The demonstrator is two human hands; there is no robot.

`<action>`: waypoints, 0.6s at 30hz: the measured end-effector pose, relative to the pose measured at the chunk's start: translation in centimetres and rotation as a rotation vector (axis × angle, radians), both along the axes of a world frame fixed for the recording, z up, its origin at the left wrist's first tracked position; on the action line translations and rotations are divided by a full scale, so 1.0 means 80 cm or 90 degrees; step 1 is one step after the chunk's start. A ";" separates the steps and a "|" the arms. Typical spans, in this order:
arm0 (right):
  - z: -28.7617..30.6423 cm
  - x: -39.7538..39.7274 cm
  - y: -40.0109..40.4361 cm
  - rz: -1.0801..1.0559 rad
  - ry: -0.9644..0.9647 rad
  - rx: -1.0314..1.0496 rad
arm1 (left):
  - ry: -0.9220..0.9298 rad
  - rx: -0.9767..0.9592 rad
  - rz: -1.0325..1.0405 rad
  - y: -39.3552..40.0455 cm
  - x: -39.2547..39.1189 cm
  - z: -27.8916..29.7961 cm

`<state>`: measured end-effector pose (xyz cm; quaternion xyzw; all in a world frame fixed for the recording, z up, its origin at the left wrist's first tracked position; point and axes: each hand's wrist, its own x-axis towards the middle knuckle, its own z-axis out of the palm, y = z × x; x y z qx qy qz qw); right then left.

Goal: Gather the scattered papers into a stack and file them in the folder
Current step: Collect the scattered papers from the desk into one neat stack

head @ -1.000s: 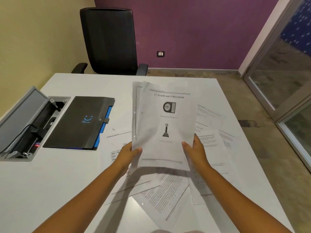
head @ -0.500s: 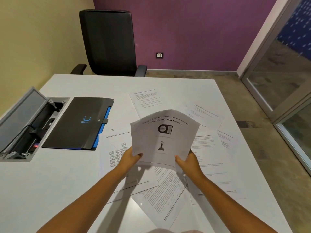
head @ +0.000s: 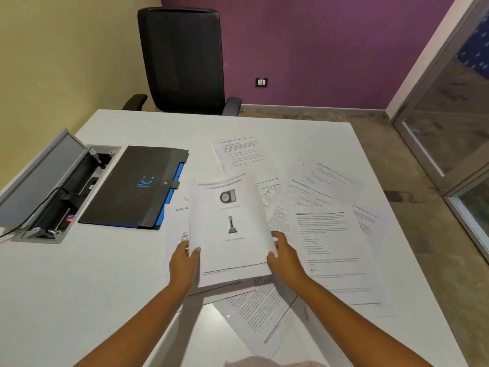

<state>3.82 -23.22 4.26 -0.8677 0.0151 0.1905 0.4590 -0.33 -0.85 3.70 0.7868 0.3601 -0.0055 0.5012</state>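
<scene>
I hold a small stack of white printed sheets point(head: 230, 229) low over the white table point(head: 79, 287), its top page showing a round emblem and a trophy. My left hand point(head: 184, 263) grips the stack's lower left edge and my right hand point(head: 284, 254) grips its lower right edge. Several loose papers lie scattered around it: one page behind it point(head: 239, 152), overlapping pages to the right point(head: 328, 234), and more in front point(head: 264, 313). A closed black folder point(head: 132, 186) with a blue edge and a blue smile logo lies to the left.
An open grey cable box point(head: 39, 189) with a black cable is set into the table at the far left. A black office chair point(head: 182, 59) stands behind the table. Glass door panels point(head: 449, 115) rise at the right.
The stack came down from upright in front of me, bowing on the way, to nearly flat just above the table. Both hands kept hold of it.
</scene>
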 end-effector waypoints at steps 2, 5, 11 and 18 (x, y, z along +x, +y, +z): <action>-0.008 -0.004 0.014 0.029 0.021 -0.006 | 0.027 0.013 0.043 0.009 -0.013 -0.008; -0.018 -0.008 0.034 0.054 0.058 -0.015 | 0.074 0.033 0.077 0.022 -0.027 -0.017; -0.034 -0.014 0.042 0.133 0.078 -0.087 | 0.212 0.116 0.136 0.042 -0.043 -0.028; -0.044 -0.012 0.036 0.173 0.061 -0.120 | 0.146 -0.122 0.147 0.054 -0.029 -0.027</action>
